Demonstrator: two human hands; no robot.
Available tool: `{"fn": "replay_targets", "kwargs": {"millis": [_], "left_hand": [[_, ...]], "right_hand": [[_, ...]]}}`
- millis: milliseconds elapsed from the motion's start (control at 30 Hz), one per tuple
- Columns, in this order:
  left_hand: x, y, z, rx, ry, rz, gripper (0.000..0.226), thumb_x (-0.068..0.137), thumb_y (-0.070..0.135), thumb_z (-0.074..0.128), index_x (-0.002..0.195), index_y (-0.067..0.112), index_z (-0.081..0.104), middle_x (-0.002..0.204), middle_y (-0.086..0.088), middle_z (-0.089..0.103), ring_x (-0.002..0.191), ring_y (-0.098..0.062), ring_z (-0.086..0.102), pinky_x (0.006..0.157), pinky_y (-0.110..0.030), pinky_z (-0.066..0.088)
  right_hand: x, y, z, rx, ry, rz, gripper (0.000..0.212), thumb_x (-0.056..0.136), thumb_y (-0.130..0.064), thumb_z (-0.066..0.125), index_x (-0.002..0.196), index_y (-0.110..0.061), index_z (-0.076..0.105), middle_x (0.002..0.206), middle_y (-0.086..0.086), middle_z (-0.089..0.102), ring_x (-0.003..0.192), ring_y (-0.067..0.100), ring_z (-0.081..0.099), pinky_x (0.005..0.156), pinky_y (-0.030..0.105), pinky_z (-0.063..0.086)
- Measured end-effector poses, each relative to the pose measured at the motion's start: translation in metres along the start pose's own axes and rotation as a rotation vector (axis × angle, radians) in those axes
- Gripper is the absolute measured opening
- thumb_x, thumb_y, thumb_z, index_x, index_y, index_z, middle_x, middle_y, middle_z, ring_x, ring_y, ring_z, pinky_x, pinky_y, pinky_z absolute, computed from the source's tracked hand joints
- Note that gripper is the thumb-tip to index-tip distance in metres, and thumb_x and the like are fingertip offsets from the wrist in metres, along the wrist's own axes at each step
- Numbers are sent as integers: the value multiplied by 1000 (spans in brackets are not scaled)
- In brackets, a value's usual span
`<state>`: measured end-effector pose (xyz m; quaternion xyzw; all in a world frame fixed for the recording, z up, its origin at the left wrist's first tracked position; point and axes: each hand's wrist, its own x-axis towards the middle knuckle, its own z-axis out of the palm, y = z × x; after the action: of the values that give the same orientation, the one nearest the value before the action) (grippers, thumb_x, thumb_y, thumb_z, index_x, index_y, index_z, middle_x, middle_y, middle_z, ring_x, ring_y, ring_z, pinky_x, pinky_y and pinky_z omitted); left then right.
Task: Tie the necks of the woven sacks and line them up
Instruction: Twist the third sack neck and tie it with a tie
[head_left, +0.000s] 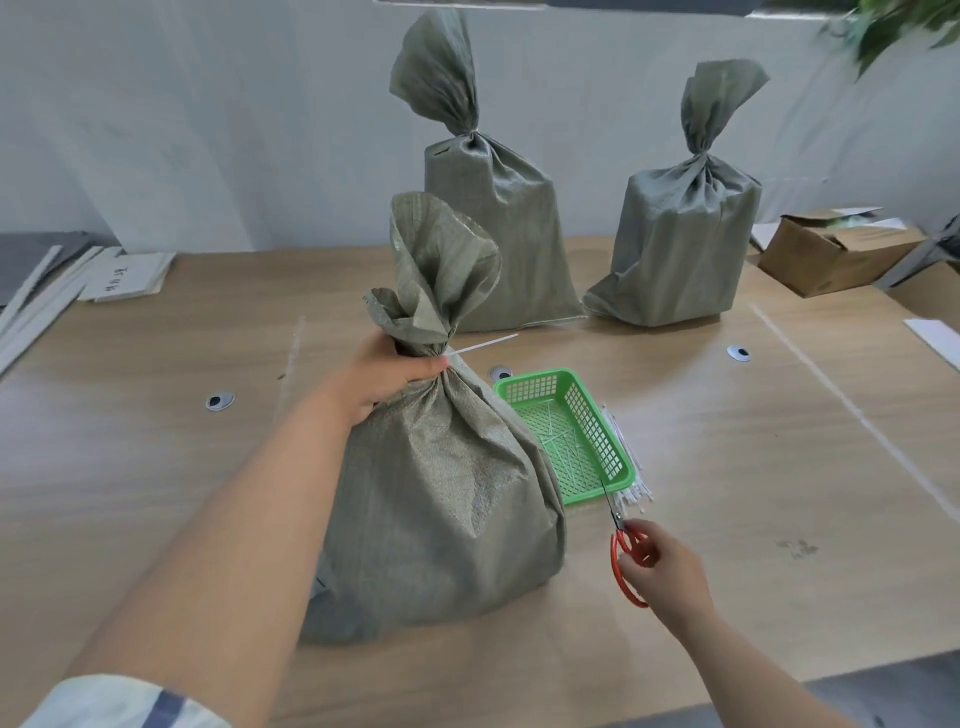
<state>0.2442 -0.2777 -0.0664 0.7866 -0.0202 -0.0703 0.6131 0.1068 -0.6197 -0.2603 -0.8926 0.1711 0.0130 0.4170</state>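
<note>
A grey-green woven sack (441, 499) stands near me on the wooden table (779, 441). My left hand (387, 374) grips its gathered neck, where a white cable tie (480, 345) is cinched with its tail sticking out to the right. My right hand (662, 571) holds red-handled scissors (623, 540) low to the right of the sack, blades pointing away over the basket edge. Two tied sacks stand at the back: one in the middle (498, 228), one to the right (675, 244).
A green plastic basket (597, 431) with cut tie ends sits right of the near sack, a bundle of white cable ties (631, 491) beside it. A cardboard box (831, 249) is at the back right, papers (124, 273) at the back left.
</note>
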Motion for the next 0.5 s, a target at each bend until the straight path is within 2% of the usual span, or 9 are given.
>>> {"fn": "replay_targets", "kwargs": {"millis": [67,200,267,367,500], "left_hand": [[-1,-1,-2,-17,14,0,44,86,10,75,126,13,57,109,7,66,101,-4,61,86,-18,49],[-1,-4,-7,-36,81,6,31,87,17,74,116,13,65,109,1,71,105,-15,66,95,-33,51],[-4,-2,-7,-41,88,10,27,89,19,72,115,12,65,104,4,70,100,-11,65,89,-29,51],[-6,0,-7,-31,112,26,30,92,20,69,119,9,64,99,9,68,93,-5,63,79,-21,49],[-9,0,-4,-34,128,2,24,92,25,69,111,12,67,97,5,70,94,-11,64,83,-27,50]], "right_hand": [[4,-17,-5,153,72,-5,36,77,-12,82,91,-42,69,75,-7,73,78,16,72,69,23,53],[12,-63,-14,385,58,-60,31,74,-17,87,101,-25,73,67,6,70,61,20,63,60,29,47],[11,-93,-17,485,11,-107,32,75,-19,86,103,-23,70,64,9,64,55,16,53,55,28,41],[3,-139,-17,558,-82,-198,26,80,-22,83,100,-25,67,59,-1,56,52,15,47,48,26,37],[-15,-187,-13,606,-224,-267,19,83,-33,79,96,-28,66,64,5,55,48,18,49,46,26,40]]}}
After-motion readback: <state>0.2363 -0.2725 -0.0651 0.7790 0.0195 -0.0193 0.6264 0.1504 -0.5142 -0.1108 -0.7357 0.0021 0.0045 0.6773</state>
